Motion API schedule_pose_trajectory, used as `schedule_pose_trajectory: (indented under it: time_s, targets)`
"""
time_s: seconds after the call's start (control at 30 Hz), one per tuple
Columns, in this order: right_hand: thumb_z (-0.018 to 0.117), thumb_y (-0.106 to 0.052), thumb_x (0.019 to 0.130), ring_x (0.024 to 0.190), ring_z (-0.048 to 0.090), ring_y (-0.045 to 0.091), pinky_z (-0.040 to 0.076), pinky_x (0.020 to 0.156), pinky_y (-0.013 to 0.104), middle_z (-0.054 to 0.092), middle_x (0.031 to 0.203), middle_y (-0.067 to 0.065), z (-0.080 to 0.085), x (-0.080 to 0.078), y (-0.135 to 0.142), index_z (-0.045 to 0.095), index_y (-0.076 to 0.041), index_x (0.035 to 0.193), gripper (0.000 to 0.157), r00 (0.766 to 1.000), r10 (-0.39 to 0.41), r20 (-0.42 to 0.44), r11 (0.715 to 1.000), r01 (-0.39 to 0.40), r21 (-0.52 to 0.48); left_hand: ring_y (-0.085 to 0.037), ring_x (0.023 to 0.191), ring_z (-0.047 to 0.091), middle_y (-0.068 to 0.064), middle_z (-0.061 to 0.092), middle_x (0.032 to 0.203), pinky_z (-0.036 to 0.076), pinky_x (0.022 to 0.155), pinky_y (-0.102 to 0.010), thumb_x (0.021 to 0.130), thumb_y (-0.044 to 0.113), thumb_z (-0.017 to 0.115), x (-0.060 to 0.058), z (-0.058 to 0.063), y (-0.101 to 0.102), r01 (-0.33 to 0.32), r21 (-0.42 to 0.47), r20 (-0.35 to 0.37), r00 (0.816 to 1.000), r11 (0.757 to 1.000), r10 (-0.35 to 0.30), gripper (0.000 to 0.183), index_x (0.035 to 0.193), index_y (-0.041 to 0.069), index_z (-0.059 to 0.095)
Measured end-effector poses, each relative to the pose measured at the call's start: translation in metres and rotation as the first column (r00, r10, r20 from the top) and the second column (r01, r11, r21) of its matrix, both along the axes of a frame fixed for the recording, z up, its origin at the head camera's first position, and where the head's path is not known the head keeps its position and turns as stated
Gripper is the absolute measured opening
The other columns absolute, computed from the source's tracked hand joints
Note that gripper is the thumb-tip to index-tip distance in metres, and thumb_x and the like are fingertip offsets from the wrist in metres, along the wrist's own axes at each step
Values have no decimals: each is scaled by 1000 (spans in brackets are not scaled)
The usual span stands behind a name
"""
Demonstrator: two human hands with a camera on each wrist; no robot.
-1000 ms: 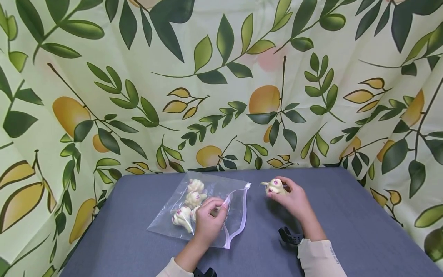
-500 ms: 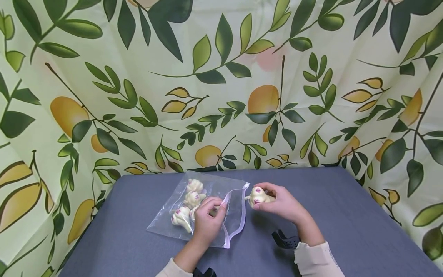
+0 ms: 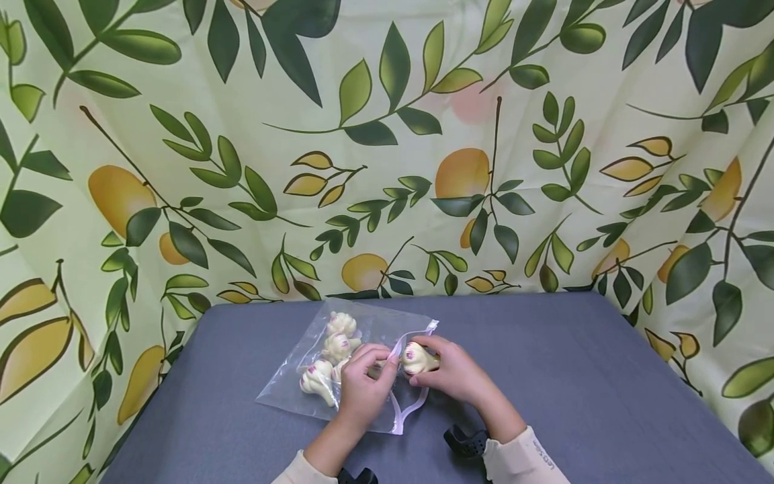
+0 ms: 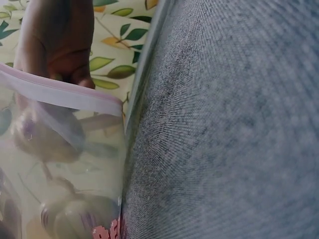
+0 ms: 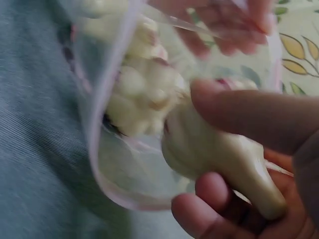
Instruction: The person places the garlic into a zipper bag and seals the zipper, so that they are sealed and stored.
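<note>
A clear zip bag (image 3: pixel 290 383) with a pale pink-white rim lies on the table, several garlic bulbs (image 3: pixel 317 378) inside it. My left hand (image 3: pixel 365 386) pinches the upper edge of its mouth and holds it apart. Between thumb and fingers, my right hand (image 3: pixel 456 370) grips one more garlic bulb (image 3: pixel 417 359), cream with pinkish-purple marks, at the bag's opening. In the right wrist view this held bulb (image 5: pixel 214 144) is at the mouth, its stem toward my palm, with other bulbs (image 5: pixel 142 94) behind it in the bag. My left hand hides part of the bag's contents.
A grey-blue cloth covers the table (image 3: pixel 574 376). Behind it and at the sides hangs a curtain (image 3: pixel 387 168) printed with leaves and orange fruit. Black wrist straps (image 3: pixel 465 441) sit at both wrists, close to the tabletop.
My right hand has moved left and slightly toward me, carrying its garlic bulb from beside the bag to the opening. My left hand keeps its pinch on the bag's edge.
</note>
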State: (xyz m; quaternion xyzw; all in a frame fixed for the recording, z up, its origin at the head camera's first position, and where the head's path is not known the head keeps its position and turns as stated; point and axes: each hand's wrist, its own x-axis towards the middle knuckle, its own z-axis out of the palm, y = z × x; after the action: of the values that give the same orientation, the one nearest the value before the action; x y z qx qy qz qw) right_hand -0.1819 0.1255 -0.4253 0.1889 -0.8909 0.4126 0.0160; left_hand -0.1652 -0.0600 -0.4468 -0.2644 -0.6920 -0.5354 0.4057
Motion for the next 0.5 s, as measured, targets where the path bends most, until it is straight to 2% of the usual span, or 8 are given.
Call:
schedule_pose_trajectory:
  time_s: [0.1, 0.33, 0.5]
  targets:
    - [87, -16, 70, 98, 58, 18, 47, 81, 30, 65, 124, 8, -4, 1, -8, 63, -10, 127, 61, 997, -63, -43, 998, 63, 6, -23, 75, 65, -11, 69, 77, 49, 77, -16, 72, -10, 73, -3, -5, 0, 10, -3, -6, 1000, 1000, -10, 12, 75, 2, 71]
    - [81, -11, 75, 104, 61, 25, 49, 86, 42, 64, 124, 12, -4, 8, -23, 63, -4, 124, 53, 972, -188, -140, 981, 192, 15, -23, 76, 66, -10, 70, 78, 51, 78, -18, 71, -12, 72, -4, -5, 0, 24, -11, -26, 999, 1000, -25, 14, 75, 2, 71]
    - [76, -11, 78, 106, 61, 29, 51, 88, 47, 63, 123, 14, -9, 10, -30, 59, 2, 129, 55, 965, -178, -191, 982, 188, 35, -23, 78, 67, -10, 71, 81, 51, 80, -18, 73, -9, 73, -4, -6, 0, 35, -17, -34, 999, 999, -35, 14, 78, 4, 72]
